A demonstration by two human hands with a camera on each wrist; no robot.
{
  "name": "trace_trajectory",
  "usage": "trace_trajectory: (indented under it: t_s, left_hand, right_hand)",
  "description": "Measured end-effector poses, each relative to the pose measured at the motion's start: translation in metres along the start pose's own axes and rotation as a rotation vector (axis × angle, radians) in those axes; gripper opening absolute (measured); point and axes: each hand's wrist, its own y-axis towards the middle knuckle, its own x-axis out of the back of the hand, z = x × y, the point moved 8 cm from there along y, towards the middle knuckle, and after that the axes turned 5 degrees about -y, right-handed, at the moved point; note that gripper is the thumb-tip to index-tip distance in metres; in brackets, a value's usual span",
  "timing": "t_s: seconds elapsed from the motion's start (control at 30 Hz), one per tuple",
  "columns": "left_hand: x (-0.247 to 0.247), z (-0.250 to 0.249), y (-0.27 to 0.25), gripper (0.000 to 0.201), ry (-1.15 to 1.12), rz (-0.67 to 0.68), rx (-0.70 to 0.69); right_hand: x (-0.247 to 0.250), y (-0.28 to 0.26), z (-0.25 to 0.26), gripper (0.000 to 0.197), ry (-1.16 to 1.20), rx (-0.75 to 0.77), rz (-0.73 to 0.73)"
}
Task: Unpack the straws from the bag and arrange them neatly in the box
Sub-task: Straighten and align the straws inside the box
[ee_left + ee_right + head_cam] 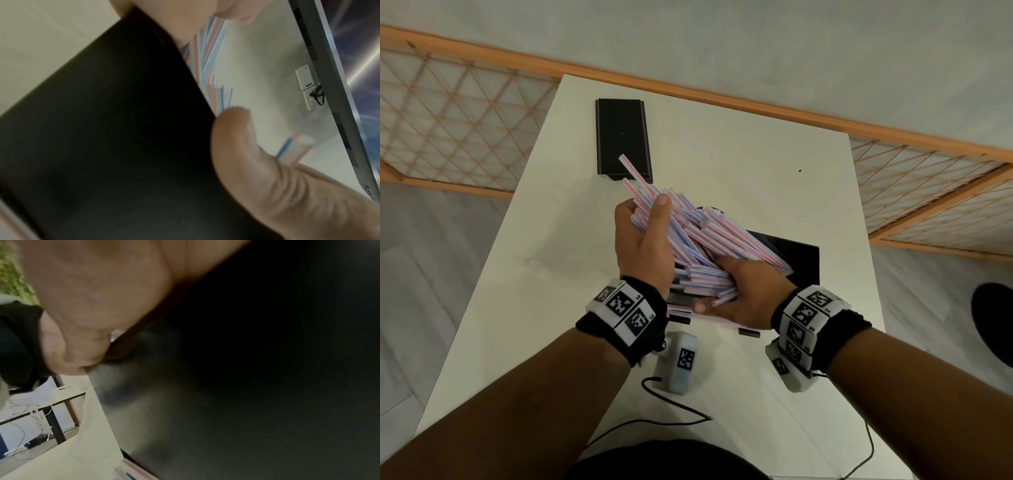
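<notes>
Straws point(698, 236), a thick pink-and-blue bundle, sit gripped between both hands above the black box point(794, 260) on the white bench point(739, 144). The left hand point(643, 240) wraps their far ends, the right hand point(746, 294) curls round the near ends. A black lid point(621, 137) lies farther back.

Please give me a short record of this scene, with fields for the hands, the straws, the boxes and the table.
left hand: grips far end of the straws
right hand: grips near end of the straws
straws: wrapped, pink and blue stripes, loose uneven bundle above the black box
black box: under the bundle, mostly hidden
black lid: flat, far side
table: white
</notes>
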Motion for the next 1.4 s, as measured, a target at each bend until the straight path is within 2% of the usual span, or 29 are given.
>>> trace_trajectory:
  t_s: [0.07,0.13,0.3,0.47,0.6,0.67,0.73,0.8,0.87,0.9,0.97,1.03,1.07,1.17,1.23,1.3,1.4]
  left_hand:
    - [0.002,-0.002,0.001,0.044,-0.009,-0.014,0.011]
    - [0.003,-0.009,0.001,0.044,-0.032,-0.019,0.014]
    - [0.012,-0.029,0.013,0.038,-0.113,-0.067,-0.02]
    - [0.0,-0.025,0.011,0.064,0.097,0.031,-0.025]
    - [-0.002,-0.026,0.009,0.061,0.163,0.02,-0.022]
    - [0.0,-0.022,0.009,0.052,0.154,-0.005,-0.006]
    - [0.006,-0.014,0.01,0.048,0.079,-0.062,0.071]
    - [0.01,-0.01,0.009,0.048,-0.023,-0.098,0.141]
    - [0.01,-0.01,0.008,0.045,-0.029,-0.084,0.168]
    - [0.01,-0.01,0.007,0.041,-0.012,-0.072,0.165]
    - [0.006,-0.011,0.004,0.03,0.037,-0.053,0.152]
    - [0.001,-0.01,0.0,0.036,0.082,-0.041,0.125]
    - [-0.001,-0.012,-0.002,0.042,0.09,-0.033,0.109]
    - [0.001,-0.016,-0.004,0.052,0.064,-0.04,0.085]
    - [0.0,-0.017,-0.005,0.05,0.116,-0.01,0.075]
    - [0.001,-0.016,-0.006,0.048,0.213,0.011,0.067]
    - [0.006,-0.01,-0.005,0.046,0.394,0.031,0.074]
  right_hand:
    - [0.001,0.003,0.004,0.098,-0.017,0.021,-0.011]
    - [0.003,0.005,0.008,0.095,-0.012,0.025,-0.015]
    - [0.006,0.008,0.002,0.09,0.015,-0.072,-0.003]
    - [0.009,0.01,0.015,0.095,0.006,-0.042,-0.005]
    - [0.032,0.006,0.015,0.083,0.0,-0.066,-0.178]
    - [0.032,0.004,0.018,0.081,-0.014,-0.044,-0.18]
    - [0.026,-0.002,0.017,0.086,-0.052,-0.016,-0.163]
    - [0.033,-0.017,0.011,0.087,-0.061,0.015,-0.29]
    - [0.044,-0.038,0.006,0.075,-0.059,0.047,-0.495]
    - [0.043,-0.045,0.002,0.07,-0.056,0.042,-0.52]
    - [0.028,-0.045,-0.004,0.071,-0.051,-0.003,-0.387]
    - [0.01,-0.038,-0.008,0.078,-0.035,-0.031,-0.241]
    - [0.007,-0.035,-0.005,0.077,-0.027,-0.006,-0.227]
    - [0.011,-0.027,0.005,0.07,0.033,0.078,-0.231]
    - [0.016,-0.025,0.002,0.07,0.046,0.04,-0.234]
    - [0.023,-0.028,-0.002,0.072,0.022,0.019,-0.305]
    - [0.028,-0.03,-0.008,0.085,-0.109,-0.044,-0.352]
